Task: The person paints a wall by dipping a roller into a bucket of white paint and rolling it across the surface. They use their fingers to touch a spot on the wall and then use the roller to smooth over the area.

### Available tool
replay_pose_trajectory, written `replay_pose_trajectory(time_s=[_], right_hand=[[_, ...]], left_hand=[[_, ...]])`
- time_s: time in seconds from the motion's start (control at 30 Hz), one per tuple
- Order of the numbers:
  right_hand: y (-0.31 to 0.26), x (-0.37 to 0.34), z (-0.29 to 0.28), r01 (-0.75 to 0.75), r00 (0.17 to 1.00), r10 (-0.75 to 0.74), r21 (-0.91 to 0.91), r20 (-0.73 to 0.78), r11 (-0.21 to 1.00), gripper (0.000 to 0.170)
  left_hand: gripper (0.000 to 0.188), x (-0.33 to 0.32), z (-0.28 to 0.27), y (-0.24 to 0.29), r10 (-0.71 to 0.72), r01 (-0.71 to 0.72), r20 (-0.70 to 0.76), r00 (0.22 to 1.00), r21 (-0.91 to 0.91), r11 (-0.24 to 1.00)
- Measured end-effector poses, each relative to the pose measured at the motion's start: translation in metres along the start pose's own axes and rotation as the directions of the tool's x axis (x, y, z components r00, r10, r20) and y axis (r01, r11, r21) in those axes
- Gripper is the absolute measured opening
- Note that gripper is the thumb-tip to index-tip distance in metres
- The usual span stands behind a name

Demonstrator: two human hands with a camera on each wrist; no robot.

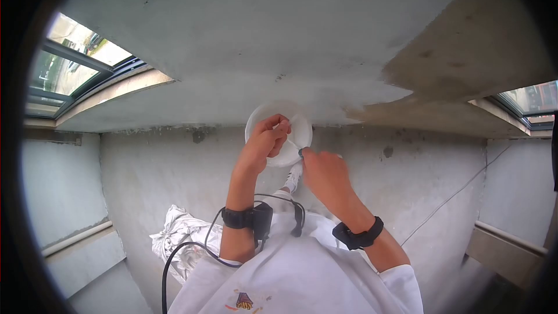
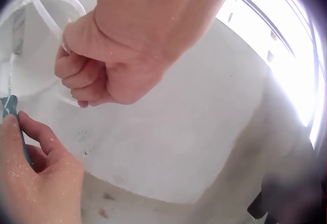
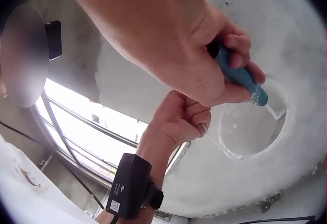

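A round white bucket is below my hands, its mouth facing up. My left hand has curled fingers gripping the bucket's thin white handle over one side of the rim. Teal in colour, the handle of a tool is held by my right hand. The tool's thin, white-smeared end points over the bucket's mouth in the right wrist view; whether it touches the inside cannot be told.
A grey-white wall with a brown-grey patch rises ahead. Windows stand left and right. A crumpled silvery-white bag lies on the left. Black cable loops by my left arm; a thin wire runs at right.
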State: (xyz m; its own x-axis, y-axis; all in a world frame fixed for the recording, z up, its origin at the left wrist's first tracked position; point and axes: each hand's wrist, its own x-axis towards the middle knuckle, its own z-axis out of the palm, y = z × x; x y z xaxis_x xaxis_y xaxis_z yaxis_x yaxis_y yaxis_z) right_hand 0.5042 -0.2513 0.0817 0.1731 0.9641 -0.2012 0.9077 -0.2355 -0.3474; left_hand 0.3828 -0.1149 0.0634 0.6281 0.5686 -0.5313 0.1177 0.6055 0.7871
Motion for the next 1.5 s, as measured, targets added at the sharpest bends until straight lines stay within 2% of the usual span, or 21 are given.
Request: replay_pose_trajectory(time_s=[0.13, 0.23, 0.33, 0.53, 0.63, 0.73, 0.83, 0.93, 1.03, 1.13, 1.23, 1.33, 1.43, 1.5], right_hand=[[-0.001, -0.002, 0.002, 0.05, 0.998, -0.048, 0.074, -0.032, 0.996, 0.013], [-0.001, -0.001, -0.003, -0.013, 1.0, 0.013, 0.069, -0.003, 0.998, 0.013], [-0.005, 0.004, 0.009, -0.029, 0.999, 0.032, 0.124, -0.023, 0.992, 0.017], [-0.023, 0.004, 0.029, -0.08, 0.964, 0.104, 0.105, -0.244, 0.991, 0.021], [-0.034, 0.008, 0.027, -0.097, 0.962, 0.132, 0.154, -0.239, 0.983, 0.033], [-0.036, 0.009, 0.026, -0.075, 0.958, 0.125, 0.197, -0.257, 0.977, 0.033], [-0.041, 0.001, 0.04, -0.061, 0.95, 0.075, 0.056, -0.305, 0.997, 0.032], [-0.033, -0.004, 0.041, -0.054, 0.972, 0.082, 0.134, -0.221, 0.99, 0.031], [-0.023, -0.022, 0.025, -0.011, 0.968, 0.052, 0.163, -0.247, 0.987, 0.027], [-0.019, -0.048, -0.008, 0.007, 0.971, 0.03, 0.152, -0.237, 0.988, 0.028], [-0.007, -0.064, -0.013, -0.006, 0.966, 0.041, 0.137, -0.257, 0.991, 0.028], [0.009, -0.067, -0.01, -0.103, 0.974, 0.133, 0.165, -0.184, 0.981, 0.03], [0.016, -0.069, -0.001, -0.132, 0.984, 0.147, 0.135, -0.102, 0.982, 0.034], [0.011, -0.068, -0.002, -0.238, 0.965, 0.257, 0.223, -0.061, 0.945, 0.033]], left_hand=[[0.017, 0.004, -0.004, 0.011, 0.063, -0.063, -0.076, 0.995, -0.002, 0.998], [0.017, -0.002, -0.016, 0.009, 0.043, -0.046, -0.055, 0.998, -0.064, 0.997], [0.016, -0.005, -0.01, 0.002, -0.011, 0.015, 0.044, 0.999, -0.096, 0.995], [0.018, -0.013, -0.026, 0.009, 0.0, 0.011, 0.03, 1.0, -0.375, 0.927], [0.018, -0.019, -0.027, 0.015, -0.033, 0.026, -0.01, 0.999, -0.417, 0.908], [0.017, -0.023, -0.023, 0.022, -0.018, -0.004, -0.048, 0.999, -0.413, 0.911], [0.017, -0.019, -0.029, 0.021, 0.049, -0.069, -0.057, 0.997, -0.457, 0.887], [0.016, -0.014, -0.033, 0.032, 0.162, -0.223, -0.199, 0.966, -0.338, 0.914], [0.017, -0.009, -0.032, 0.04, 0.163, -0.244, -0.254, 0.953, -0.33, 0.912], [0.015, -0.009, -0.033, 0.038, 0.218, -0.288, -0.233, 0.948, -0.329, 0.899], [0.017, -0.016, -0.029, 0.038, 0.245, -0.31, -0.218, 0.945, -0.348, 0.885], [0.018, -0.022, -0.018, 0.042, 0.216, -0.278, -0.215, 0.952, -0.323, 0.905], [0.019, -0.024, -0.012, 0.042, 0.262, -0.311, -0.201, 0.944, -0.272, 0.911], [0.019, -0.022, -0.013, 0.041, 0.279, -0.319, -0.173, 0.944, -0.279, 0.906]])
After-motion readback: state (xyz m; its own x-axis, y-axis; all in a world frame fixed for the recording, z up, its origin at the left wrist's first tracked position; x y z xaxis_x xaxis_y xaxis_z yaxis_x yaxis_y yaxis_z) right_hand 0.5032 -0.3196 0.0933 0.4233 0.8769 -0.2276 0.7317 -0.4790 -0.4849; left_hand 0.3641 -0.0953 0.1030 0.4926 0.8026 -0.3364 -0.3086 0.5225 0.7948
